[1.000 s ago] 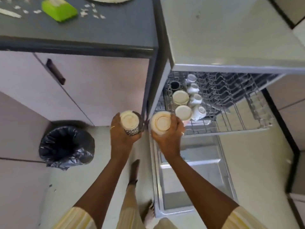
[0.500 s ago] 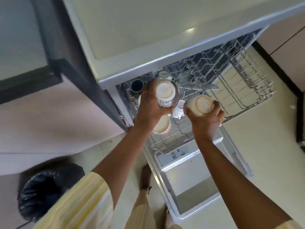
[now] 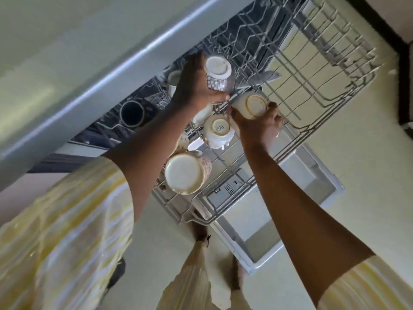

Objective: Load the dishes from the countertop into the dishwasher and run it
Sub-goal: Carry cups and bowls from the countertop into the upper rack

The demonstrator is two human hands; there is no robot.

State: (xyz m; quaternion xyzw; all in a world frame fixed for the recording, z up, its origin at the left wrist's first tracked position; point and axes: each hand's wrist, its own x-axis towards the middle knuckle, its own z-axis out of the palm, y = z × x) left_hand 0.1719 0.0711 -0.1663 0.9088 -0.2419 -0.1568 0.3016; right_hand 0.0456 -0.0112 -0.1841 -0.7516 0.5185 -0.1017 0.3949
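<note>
My left hand [image 3: 194, 86] grips a purple-patterned cup [image 3: 218, 73] upside down over the pulled-out upper rack [image 3: 324, 70] of the dishwasher. Just to its right, my right hand [image 3: 259, 124] holds a cream cup [image 3: 251, 106] base up, low over the rack wires. Several upturned cups stand in the rack's left part: a white one marked on its base [image 3: 219, 130], a pink-patterned one [image 3: 186, 173] at the front, and a dark cup [image 3: 131, 113] at the back left. My left forearm hides more cups behind it.
The open dishwasher door [image 3: 290, 220] lies flat below the rack. The right half of the rack holds only bare wire tines. The grey top edge of the dishwasher [image 3: 111, 70] overhangs the rack's back. My feet stand on the pale floor [image 3: 368, 175] left of the door.
Both hands have carried their cups from beside the cabinet to over the rack, and now sit lower and further in among the loaded cups. My view has swung right and closer.
</note>
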